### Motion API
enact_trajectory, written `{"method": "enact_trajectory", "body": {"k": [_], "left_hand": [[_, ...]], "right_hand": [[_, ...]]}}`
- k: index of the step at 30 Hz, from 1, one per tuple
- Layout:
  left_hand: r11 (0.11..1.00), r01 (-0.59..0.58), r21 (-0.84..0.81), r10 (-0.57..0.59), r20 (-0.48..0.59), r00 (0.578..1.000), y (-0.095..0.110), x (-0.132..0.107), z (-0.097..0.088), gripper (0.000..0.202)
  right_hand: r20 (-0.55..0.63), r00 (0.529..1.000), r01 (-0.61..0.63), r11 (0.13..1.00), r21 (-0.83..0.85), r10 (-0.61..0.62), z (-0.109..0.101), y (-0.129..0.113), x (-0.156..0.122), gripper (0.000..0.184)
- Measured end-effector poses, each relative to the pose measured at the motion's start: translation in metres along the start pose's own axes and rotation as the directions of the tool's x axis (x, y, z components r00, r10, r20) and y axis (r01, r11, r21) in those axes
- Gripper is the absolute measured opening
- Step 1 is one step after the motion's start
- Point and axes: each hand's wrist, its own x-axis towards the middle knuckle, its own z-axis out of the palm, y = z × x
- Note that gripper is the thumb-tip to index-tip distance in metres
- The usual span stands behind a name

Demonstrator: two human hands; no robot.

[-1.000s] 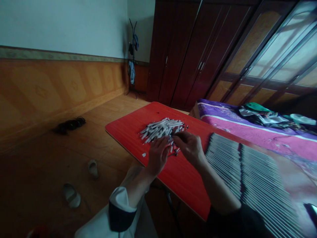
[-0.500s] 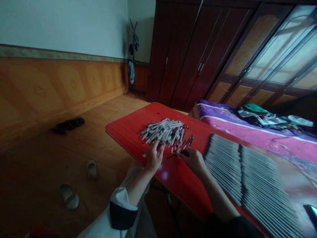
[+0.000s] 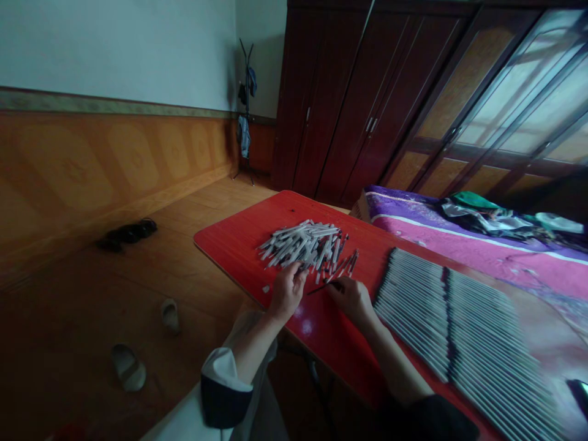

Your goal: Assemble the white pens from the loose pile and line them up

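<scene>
A loose pile of white, pen-like sticks with dark ends [image 3: 301, 240] lies on the red table [image 3: 239, 229]. At the near edge of the pile is my left hand [image 3: 287, 290], its fingers curled together; what they hold, if anything, is too small to make out. My right hand [image 3: 353, 300] is just to the right, closed in a pinch on a thin dark stick [image 3: 316, 290] that points left toward my left hand. A few slim sticks [image 3: 351, 262] lie just beyond my right hand. Its fingertips are partly hidden by the hand itself.
Right of my right arm, similar sticks lie in two neat rows [image 3: 413, 306] side by side. A dark device [image 3: 577, 392] sits at the right edge. A small white bit [image 3: 266, 289] lies near the table's left edge. Beyond is a bed [image 3: 413, 226].
My right hand has shifted slightly left and toward me, with the thin dark stick between its fingers. My left hand has barely moved, and the pile looks the same.
</scene>
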Motion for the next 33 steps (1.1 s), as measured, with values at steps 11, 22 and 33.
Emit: {"method": "enact_trajectory", "body": {"k": [11, 22, 33], "left_hand": [[0.994, -0.088, 0.062, 0.086, 0.027, 0.996, 0.002, -0.001, 0.002, 0.026], [0.981, -0.115, 0.157, 0.11, 0.038, 0.993, 0.003, 0.0, 0.002, 0.027], [0.967, -0.142, 0.212, 0.135, 0.049, 0.99, 0.001, 0.0, 0.002, 0.026]], "right_hand": [[-0.008, 0.999, 0.036, 0.625, 0.78, -0.047, -0.034, -0.042, 0.026, 0.03], [0.031, 0.995, 0.038, 0.651, 0.758, -0.095, -0.034, -0.045, 0.026, 0.027], [0.067, 0.97, 0.161, 0.828, 0.536, -0.232, -0.039, -0.035, 0.035, 0.023]]}}
